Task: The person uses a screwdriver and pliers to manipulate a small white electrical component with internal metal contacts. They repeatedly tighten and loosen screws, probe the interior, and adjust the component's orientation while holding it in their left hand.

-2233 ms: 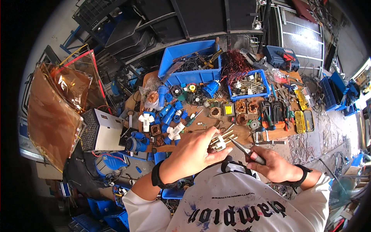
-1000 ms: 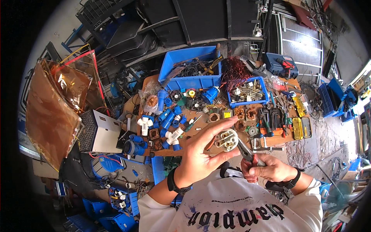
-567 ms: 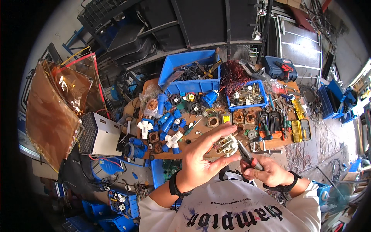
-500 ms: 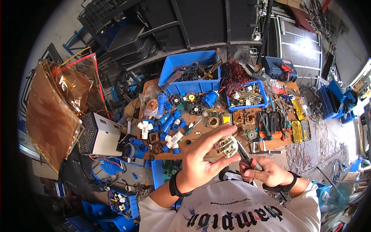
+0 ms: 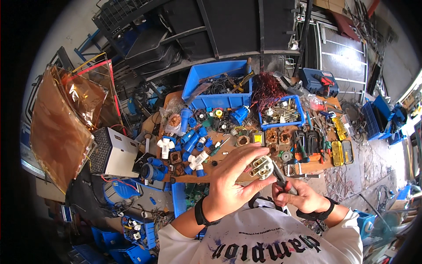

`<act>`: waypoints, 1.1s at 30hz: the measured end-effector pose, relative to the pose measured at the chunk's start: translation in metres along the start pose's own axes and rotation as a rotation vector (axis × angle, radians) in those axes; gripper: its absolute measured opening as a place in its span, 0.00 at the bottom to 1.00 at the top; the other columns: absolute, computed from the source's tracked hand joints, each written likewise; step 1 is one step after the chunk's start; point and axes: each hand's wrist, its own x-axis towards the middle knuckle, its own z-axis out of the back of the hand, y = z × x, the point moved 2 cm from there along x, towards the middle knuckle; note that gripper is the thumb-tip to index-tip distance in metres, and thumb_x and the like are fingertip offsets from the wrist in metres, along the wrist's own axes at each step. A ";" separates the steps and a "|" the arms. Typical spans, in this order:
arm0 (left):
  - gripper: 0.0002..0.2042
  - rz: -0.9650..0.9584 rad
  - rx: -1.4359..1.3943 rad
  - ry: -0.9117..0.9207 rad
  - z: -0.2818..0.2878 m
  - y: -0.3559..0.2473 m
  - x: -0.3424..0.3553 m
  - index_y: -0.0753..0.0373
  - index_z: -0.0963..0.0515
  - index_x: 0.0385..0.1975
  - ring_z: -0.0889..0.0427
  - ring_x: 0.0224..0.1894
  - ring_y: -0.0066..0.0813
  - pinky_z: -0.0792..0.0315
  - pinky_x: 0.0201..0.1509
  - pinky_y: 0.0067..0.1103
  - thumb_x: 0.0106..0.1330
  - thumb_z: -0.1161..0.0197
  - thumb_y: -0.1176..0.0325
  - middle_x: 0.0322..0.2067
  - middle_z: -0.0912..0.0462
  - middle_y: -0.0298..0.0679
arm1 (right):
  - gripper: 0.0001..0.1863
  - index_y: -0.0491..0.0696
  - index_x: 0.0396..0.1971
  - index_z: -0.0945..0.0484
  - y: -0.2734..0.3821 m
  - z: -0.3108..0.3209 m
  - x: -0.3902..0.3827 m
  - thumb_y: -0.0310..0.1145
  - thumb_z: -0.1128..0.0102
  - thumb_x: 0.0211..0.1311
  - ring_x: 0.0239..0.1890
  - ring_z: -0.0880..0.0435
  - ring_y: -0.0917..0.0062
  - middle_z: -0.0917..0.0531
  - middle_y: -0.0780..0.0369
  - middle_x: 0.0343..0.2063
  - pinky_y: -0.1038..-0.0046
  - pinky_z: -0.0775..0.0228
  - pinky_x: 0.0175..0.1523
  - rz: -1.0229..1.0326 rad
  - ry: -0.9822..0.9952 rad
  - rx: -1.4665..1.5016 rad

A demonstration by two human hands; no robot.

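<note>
Between the thumb and fingers of my left hand (image 5: 231, 178) is a cream, round connector insert (image 5: 262, 167) with several brass-coloured terminals facing up. My right hand (image 5: 303, 200) is wrapped round a pair of needle-nose pliers (image 5: 281, 178) with red and dark grips. Their dark tapered tip points up beside the right edge of the insert; whether it touches cannot be made out. Both hands are above the near edge of the wooden table (image 5: 246, 174).
Blue and white connector housings (image 5: 198, 160) crowd the table's left side. Behind them stand a large blue bin (image 5: 215, 100) and a smaller blue tray (image 5: 281, 122) of metal parts. Hand tools (image 5: 303, 145) and a yellow bit case (image 5: 337, 154) lie at right; a power-drill case (image 5: 318, 81) sits at the back.
The insert has tipped slightly in my left hand, so its terminals show more. The pliers have shifted a little closer alongside its right edge. Both hands keep their grips.
</note>
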 end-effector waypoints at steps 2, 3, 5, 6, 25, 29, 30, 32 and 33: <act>0.24 -0.020 0.029 0.002 0.000 0.000 0.001 0.68 0.22 0.45 0.21 0.52 0.40 0.28 0.56 0.31 0.46 0.24 0.70 0.44 0.17 0.44 | 0.05 0.45 0.37 0.31 -0.003 0.001 0.001 0.30 0.46 0.69 0.28 0.31 0.86 0.28 0.68 0.27 0.80 0.35 0.35 -0.006 0.023 0.019; 0.24 -0.053 0.058 0.006 0.001 -0.001 0.003 0.67 0.21 0.45 0.21 0.51 0.40 0.27 0.54 0.31 0.45 0.23 0.70 0.44 0.17 0.44 | 0.05 0.45 0.37 0.31 -0.003 0.002 0.001 0.30 0.46 0.69 0.28 0.31 0.86 0.28 0.68 0.27 0.80 0.35 0.35 -0.004 0.019 0.008; 0.25 -0.113 0.101 0.011 0.002 -0.002 0.004 0.65 0.21 0.45 0.21 0.49 0.40 0.27 0.52 0.31 0.43 0.22 0.70 0.44 0.18 0.43 | 0.05 0.45 0.38 0.30 -0.004 0.002 0.000 0.29 0.46 0.69 0.29 0.30 0.86 0.28 0.68 0.27 0.79 0.34 0.36 0.000 0.013 -0.014; 0.26 -0.140 0.115 0.013 0.003 -0.003 0.003 0.64 0.21 0.45 0.21 0.48 0.40 0.27 0.51 0.30 0.42 0.22 0.70 0.44 0.18 0.43 | 0.05 0.45 0.38 0.30 -0.006 0.004 0.001 0.29 0.46 0.68 0.29 0.30 0.86 0.28 0.68 0.27 0.79 0.34 0.36 0.005 0.006 -0.031; 0.28 -0.110 0.137 -0.014 0.002 -0.005 -0.006 0.65 0.21 0.46 0.21 0.38 0.34 0.26 0.40 0.24 0.41 0.20 0.67 0.39 0.21 0.41 | 0.07 0.46 0.38 0.27 -0.002 0.008 -0.005 0.29 0.41 0.63 0.30 0.29 0.79 0.26 0.65 0.26 0.75 0.34 0.38 0.039 -0.145 -0.337; 0.27 -0.071 0.137 -0.012 0.002 -0.004 -0.008 0.65 0.21 0.45 0.20 0.37 0.33 0.26 0.40 0.24 0.43 0.21 0.65 0.38 0.20 0.41 | 0.07 0.47 0.39 0.26 0.001 0.007 -0.006 0.30 0.40 0.63 0.30 0.28 0.78 0.26 0.65 0.26 0.74 0.34 0.38 0.030 -0.171 -0.405; 0.27 -0.050 0.124 -0.008 0.002 -0.004 -0.008 0.65 0.21 0.45 0.20 0.37 0.33 0.26 0.39 0.24 0.43 0.21 0.65 0.38 0.20 0.41 | 0.07 0.47 0.39 0.26 0.001 0.007 -0.006 0.30 0.40 0.63 0.30 0.27 0.78 0.26 0.64 0.26 0.74 0.34 0.38 0.047 -0.186 -0.429; 0.27 -0.007 0.099 -0.001 0.003 -0.006 -0.008 0.66 0.22 0.44 0.20 0.36 0.33 0.26 0.39 0.24 0.44 0.21 0.63 0.37 0.19 0.41 | 0.08 0.46 0.39 0.26 0.002 0.006 -0.006 0.30 0.40 0.63 0.30 0.27 0.77 0.25 0.64 0.26 0.74 0.33 0.37 0.082 -0.214 -0.476; 0.27 -0.006 0.115 0.001 0.003 -0.007 -0.009 0.66 0.22 0.44 0.20 0.36 0.33 0.26 0.39 0.24 0.44 0.21 0.63 0.36 0.19 0.41 | 0.08 0.46 0.38 0.26 0.002 0.005 -0.006 0.30 0.40 0.62 0.29 0.26 0.76 0.25 0.64 0.26 0.73 0.33 0.37 0.080 -0.220 -0.483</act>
